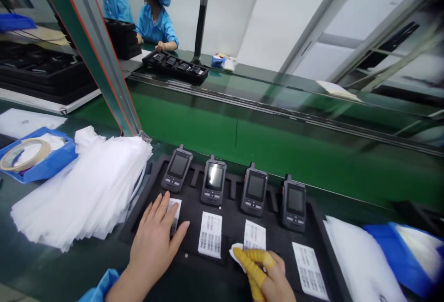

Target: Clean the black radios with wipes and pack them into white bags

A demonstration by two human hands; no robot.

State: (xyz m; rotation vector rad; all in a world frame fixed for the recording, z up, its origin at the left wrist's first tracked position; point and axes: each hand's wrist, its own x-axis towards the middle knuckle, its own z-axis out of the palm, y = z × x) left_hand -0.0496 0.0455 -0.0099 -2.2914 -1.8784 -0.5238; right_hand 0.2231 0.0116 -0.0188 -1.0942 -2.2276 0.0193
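My left hand lies with fingers outstretched over the leftmost barcode label sheet, partly covering it. With yellow finger cots on its fingers, my right hand pinches a small white wipe at the lower edge of another barcode label sheet. Both hands are over a black foam tray. Several dark handheld radios with screens stand in a row along the tray's far side, among them a left one, one with a bright reflection and a right one. More label sheets lie below them.
A stack of white bags and a blue bin with tape are at left. More white bags and a blue bin stand at right. Beyond the green conveyor, a co-worker touches another black tray.
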